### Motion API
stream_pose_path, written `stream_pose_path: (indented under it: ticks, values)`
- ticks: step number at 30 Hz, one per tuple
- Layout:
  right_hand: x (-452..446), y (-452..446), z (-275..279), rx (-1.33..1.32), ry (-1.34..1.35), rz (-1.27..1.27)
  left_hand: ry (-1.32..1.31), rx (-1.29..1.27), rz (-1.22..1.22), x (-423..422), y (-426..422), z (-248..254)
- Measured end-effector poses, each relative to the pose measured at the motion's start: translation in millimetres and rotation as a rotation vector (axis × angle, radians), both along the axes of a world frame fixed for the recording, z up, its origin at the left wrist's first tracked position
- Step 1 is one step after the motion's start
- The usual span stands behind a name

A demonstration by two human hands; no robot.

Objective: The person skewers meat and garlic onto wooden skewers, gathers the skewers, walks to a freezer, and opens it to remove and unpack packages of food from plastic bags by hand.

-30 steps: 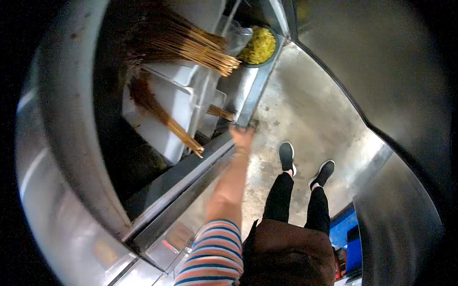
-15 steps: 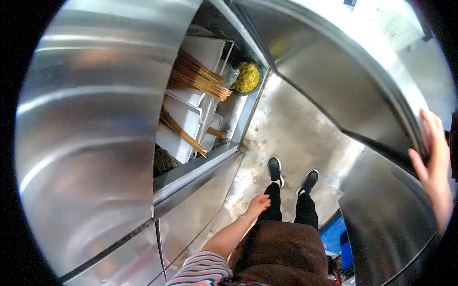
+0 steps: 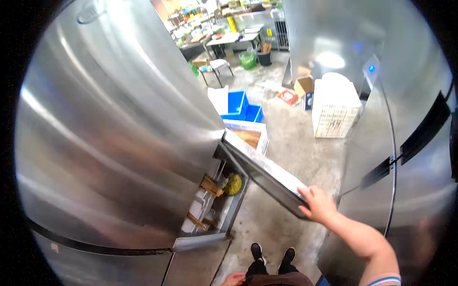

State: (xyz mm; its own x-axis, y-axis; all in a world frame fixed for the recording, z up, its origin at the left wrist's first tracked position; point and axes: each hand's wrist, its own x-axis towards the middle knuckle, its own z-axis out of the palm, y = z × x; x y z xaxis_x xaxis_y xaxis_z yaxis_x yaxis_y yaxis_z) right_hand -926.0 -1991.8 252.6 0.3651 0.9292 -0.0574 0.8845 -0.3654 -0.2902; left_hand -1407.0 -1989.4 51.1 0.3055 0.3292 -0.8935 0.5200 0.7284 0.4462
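My right hand (image 3: pixel 317 204) grips the free edge of a stainless steel refrigerator door (image 3: pixel 272 183), which stands swung out from the cabinet. The fingers lie over its top corner and the thumb presses the inner side. At the bottom edge my left hand (image 3: pixel 234 280) hangs low beside my apron, partly cut off, its fingers loosely extended with nothing visible in them. Inside the cabinet, bundles of thin wooden sticks (image 3: pixel 211 186) lie across white trays (image 3: pixel 194 210). A round bowl of yellow food (image 3: pixel 233 184) sits in the corner near the hinge.
Steel cabinets with black handles (image 3: pixel 424 128) stand on my right. Ahead on the concrete floor are blue bins (image 3: pixel 236 102), a white slatted crate (image 3: pixel 336 107), an open cardboard box (image 3: pixel 304 86) and a green basket (image 3: pixel 247 60). A loaded worktable (image 3: pixel 234 39) stands farther back.
My view has tilted up, bringing the room ahead into sight. My right hand still holds the door, which now stands less wide open. The left hand has dropped to the frame's bottom edge.
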Motion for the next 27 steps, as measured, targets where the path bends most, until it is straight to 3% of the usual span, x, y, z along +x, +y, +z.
stream_pose_path:
  ticks: [6, 13, 17, 20, 22, 24, 25, 27]
  values:
    - [-25.4, -1.8, -12.7, 0.122, -0.021, -0.037, -0.081, 0.182, -0.075, 9.1, 17.3, 22.8]
    - [-49.4, 1.4, -13.2, 0.109, 0.01, -0.092, 0.02, 0.169, -0.47, 11.1, 40.7, 35.8]
    - [-50.8, 0.7, -23.0, 0.205, -0.046, -0.076, 0.001, 0.433, -0.484, 8.6, 43.1, 38.4]
    - [-52.6, 1.3, -23.0, 0.219, -0.055, -0.069, -0.25, 0.808, -0.231, 76.7, 71.1, 148.2]
    - [-54.1, 4.1, -27.1, 0.241, -0.058, -0.06, -0.475, 0.757, 0.027, 133.9, 80.5, 267.6]
    - [-56.6, 3.9, -30.7, 0.262, -0.061, -0.071, -0.725, 1.092, -0.025, 167.9, 74.8, 372.1]
    - [-56.8, 4.8, -30.1, 0.249, -0.059, -0.077, -0.974, 1.221, -0.041, 179.8, 72.2, 406.8]
    - [-55.2, 5.6, -35.1, 0.258, -0.057, -0.069, -1.245, 1.238, 0.128, 205.8, 41.3, 474.5]
